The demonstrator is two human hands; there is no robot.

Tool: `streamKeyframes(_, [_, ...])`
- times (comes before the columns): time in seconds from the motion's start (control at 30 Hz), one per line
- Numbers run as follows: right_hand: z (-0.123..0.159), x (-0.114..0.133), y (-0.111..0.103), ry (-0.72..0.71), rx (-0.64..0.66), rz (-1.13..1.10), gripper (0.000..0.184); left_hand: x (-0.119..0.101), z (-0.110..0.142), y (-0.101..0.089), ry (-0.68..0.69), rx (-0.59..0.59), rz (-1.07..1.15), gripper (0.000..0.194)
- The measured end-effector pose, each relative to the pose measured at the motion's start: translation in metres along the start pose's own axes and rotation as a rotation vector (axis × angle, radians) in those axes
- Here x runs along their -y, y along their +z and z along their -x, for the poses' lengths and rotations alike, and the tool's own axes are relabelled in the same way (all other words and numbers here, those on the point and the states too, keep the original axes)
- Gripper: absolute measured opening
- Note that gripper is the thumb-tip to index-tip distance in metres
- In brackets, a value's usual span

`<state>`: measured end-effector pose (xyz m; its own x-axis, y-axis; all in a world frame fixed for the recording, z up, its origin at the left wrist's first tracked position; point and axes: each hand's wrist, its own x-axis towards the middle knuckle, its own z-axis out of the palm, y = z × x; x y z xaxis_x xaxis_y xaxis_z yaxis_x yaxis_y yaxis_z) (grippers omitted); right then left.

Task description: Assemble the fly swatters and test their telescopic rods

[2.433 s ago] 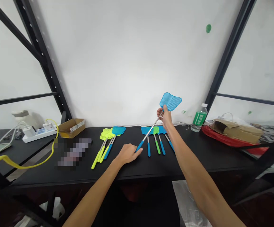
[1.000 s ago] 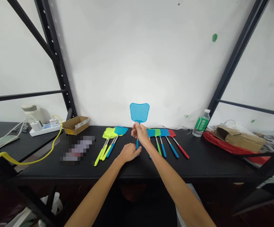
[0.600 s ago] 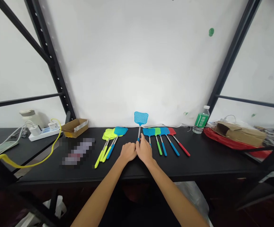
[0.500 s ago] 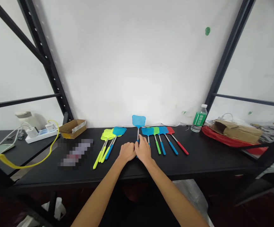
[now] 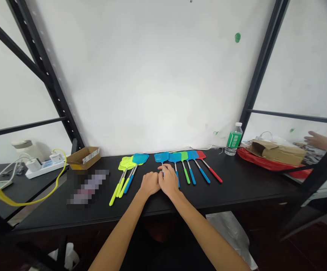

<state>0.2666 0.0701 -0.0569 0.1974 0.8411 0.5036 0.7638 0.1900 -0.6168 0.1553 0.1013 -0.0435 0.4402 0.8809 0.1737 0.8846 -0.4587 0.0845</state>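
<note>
Side by side at the middle of the black table, my left hand (image 5: 150, 183) and my right hand (image 5: 169, 179) are closed around a blue fly swatter (image 5: 161, 157). Its head points toward the wall; its handle is hidden under my fingers. Close by on the right lie more swatters: a blue one (image 5: 175, 158) beside my right hand, a green one (image 5: 186, 174), further blue ones (image 5: 204, 175) and a red one (image 5: 215, 175). To the left, yellow swatters (image 5: 114, 194) overlap with blue-headed ones (image 5: 140, 158), handles toward me.
An open cardboard box (image 5: 84, 158) and a power strip (image 5: 46, 166) with a yellow cable stand left. A water bottle (image 5: 233, 140) stands right, near a torn carton (image 5: 279, 151) on red plastic. Another person's hand (image 5: 320, 140) shows far right. Black shelf posts (image 5: 260, 75) flank the table.
The held swatter's head has come nearer to my hands, with less shaft showing, and now lies level with its neighbours. The view has shifted slightly. The other person's hand reaches further into view.
</note>
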Motion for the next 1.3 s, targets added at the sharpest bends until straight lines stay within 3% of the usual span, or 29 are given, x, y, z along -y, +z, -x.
streamKeyframes(0.2, [0.002, 0.005, -0.004, -0.062, -0.028, -0.055, 0.033, 0.001, 0.0, 0.001, 0.041, -0.064, 0.029, 0.036])
streamKeyframes(0.67, [0.002, 0.007, -0.006, -0.112, -0.087, -0.071, 0.03, -0.004, 0.004, -0.007, 0.01, -0.013, -0.008, 0.032])
streamKeyframes(1.03, [0.002, 0.005, -0.002, -0.125, -0.112, -0.079, 0.029, 0.0, 0.001, 0.001, 0.033, -0.038, -0.001, 0.031])
streamKeyframes(1.13, [0.001, 0.005, -0.002, -0.133, -0.12, -0.092, 0.028, 0.003, 0.0, 0.001, -0.015, -0.129, 0.032, 0.033])
streamKeyframes(1.3, [0.001, 0.004, -0.002, -0.144, -0.133, -0.101, 0.027, 0.018, -0.004, 0.005, -0.253, -0.509, -0.038, 0.032])
